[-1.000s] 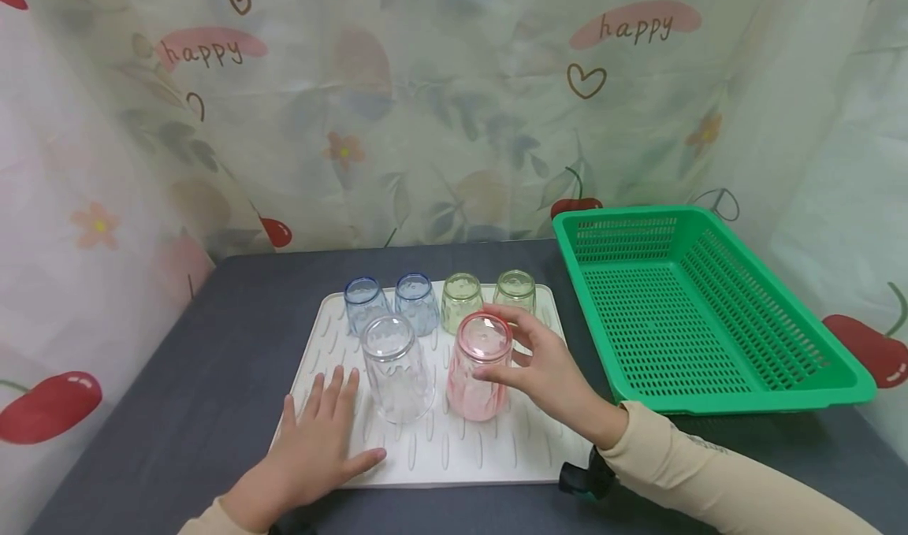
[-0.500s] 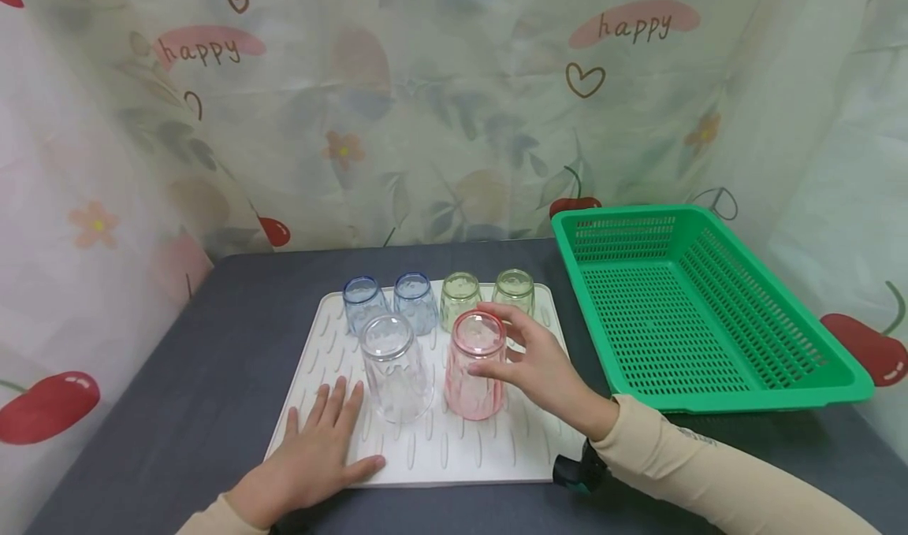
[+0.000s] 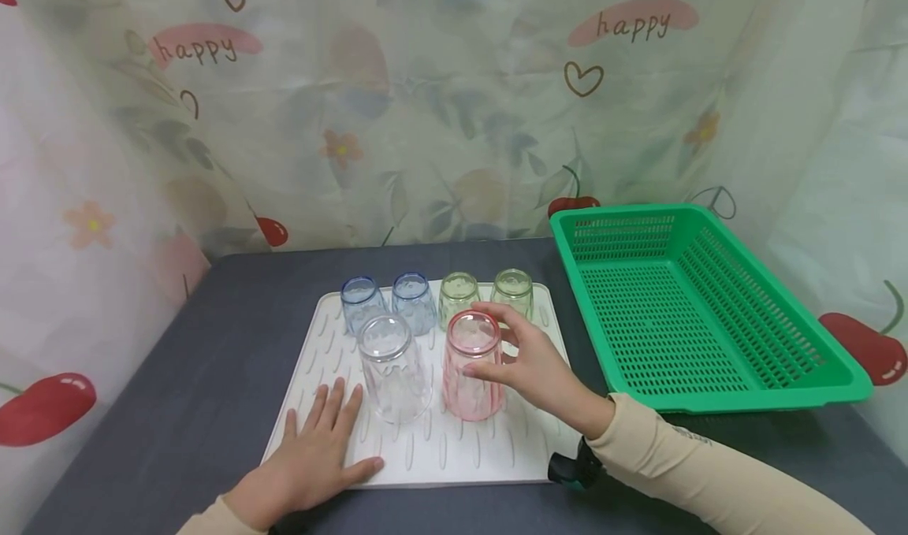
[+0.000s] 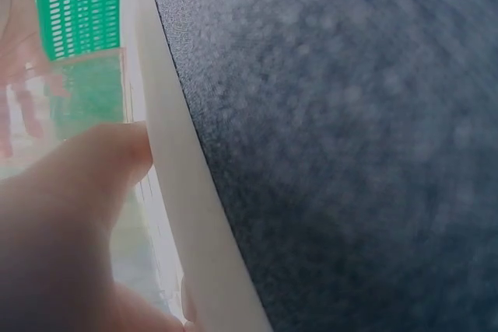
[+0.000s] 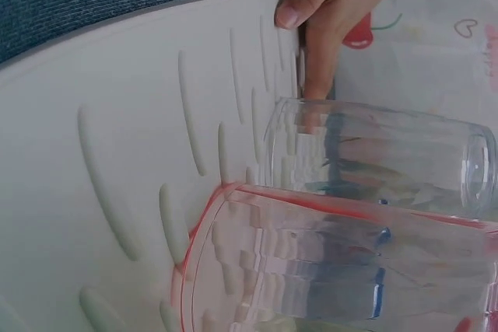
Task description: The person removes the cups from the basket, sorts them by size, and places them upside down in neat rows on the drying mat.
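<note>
In the head view my right hand (image 3: 542, 373) holds a tall pink glass (image 3: 468, 397) from its right side, thumb in front and fingers behind. The glass is upside down, its rim at the white ridged mat (image 3: 461, 460), as the right wrist view shows. Just left of it, apart, a tall clear glass (image 3: 397, 381) is also inverted. My left hand (image 3: 308, 452) rests flat with spread fingers on the mat's front left part. The left wrist view has its thumb (image 4: 85, 176) at the mat's edge.
Behind the tall glasses, two short blue glasses (image 3: 363, 308) and two short green glasses (image 3: 458, 299) stand inverted in a row along the mat's back. A green perforated basket (image 3: 723, 401) sits at the right on the dark tabletop (image 3: 206, 362). Printed curtains (image 3: 426, 125) enclose the table.
The pink glass, held by my right hand, has shifted slightly left, closer to the clear glass. My left hand has drawn back a little on the mat.
</note>
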`<state>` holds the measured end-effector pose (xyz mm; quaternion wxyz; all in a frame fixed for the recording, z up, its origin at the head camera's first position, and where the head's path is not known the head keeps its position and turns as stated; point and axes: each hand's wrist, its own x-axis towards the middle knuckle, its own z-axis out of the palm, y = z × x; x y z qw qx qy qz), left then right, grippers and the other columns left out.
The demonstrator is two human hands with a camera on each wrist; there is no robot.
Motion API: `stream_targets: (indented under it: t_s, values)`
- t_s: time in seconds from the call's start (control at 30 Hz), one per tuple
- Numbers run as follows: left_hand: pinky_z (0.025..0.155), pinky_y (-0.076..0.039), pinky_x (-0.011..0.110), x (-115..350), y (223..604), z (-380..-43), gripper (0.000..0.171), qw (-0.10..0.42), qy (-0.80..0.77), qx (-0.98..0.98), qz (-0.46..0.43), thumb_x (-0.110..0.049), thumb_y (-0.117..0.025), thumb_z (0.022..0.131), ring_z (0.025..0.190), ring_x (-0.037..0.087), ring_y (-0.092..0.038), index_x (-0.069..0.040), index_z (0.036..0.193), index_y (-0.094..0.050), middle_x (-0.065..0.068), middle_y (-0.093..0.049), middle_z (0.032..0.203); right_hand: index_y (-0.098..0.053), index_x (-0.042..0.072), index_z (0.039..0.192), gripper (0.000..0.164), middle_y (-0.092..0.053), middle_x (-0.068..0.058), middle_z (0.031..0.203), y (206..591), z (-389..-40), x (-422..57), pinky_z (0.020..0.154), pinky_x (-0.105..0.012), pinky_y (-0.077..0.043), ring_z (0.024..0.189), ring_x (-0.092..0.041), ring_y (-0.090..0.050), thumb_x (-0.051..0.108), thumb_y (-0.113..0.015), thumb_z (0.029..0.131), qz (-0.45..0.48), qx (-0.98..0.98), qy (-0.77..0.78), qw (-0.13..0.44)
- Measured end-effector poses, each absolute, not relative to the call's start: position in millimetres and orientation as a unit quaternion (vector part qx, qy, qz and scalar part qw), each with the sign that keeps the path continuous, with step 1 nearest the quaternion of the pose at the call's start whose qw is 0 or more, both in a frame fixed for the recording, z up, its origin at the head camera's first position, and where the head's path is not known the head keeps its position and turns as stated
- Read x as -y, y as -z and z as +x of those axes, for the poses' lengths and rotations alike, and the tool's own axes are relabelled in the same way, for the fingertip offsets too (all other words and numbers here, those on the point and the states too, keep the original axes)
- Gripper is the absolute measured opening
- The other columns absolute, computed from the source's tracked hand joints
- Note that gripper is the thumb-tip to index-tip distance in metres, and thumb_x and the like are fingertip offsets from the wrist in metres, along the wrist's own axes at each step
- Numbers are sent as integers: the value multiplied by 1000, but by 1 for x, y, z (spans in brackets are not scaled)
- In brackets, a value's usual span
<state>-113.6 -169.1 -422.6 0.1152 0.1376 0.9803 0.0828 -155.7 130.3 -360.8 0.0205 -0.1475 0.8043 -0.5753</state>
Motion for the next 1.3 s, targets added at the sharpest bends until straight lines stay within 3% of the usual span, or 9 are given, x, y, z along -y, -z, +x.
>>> stream_targets:
  t_s: [0.23,1.3]
  values:
    - [100,-8,79,169,423,-114,103,120,-85,-980,136,-70,-58,81,145,49,-9,-4,153,-23,28,-12,158,-46,20,140,76,-53,-7,135,361,-156,-131,90,-48,-52,124,-34,-54,19,-84,75,-143,-805,576,24]
    - [101,-7,79,169,423,-115,104,128,-85,-979,133,-71,-57,81,145,48,-7,-5,153,-22,27,-11,159,-49,22,140,75,-54,-5,137,359,-155,-131,92,-50,-51,123,-35,-54,22,-85,75,-135,-805,577,21]
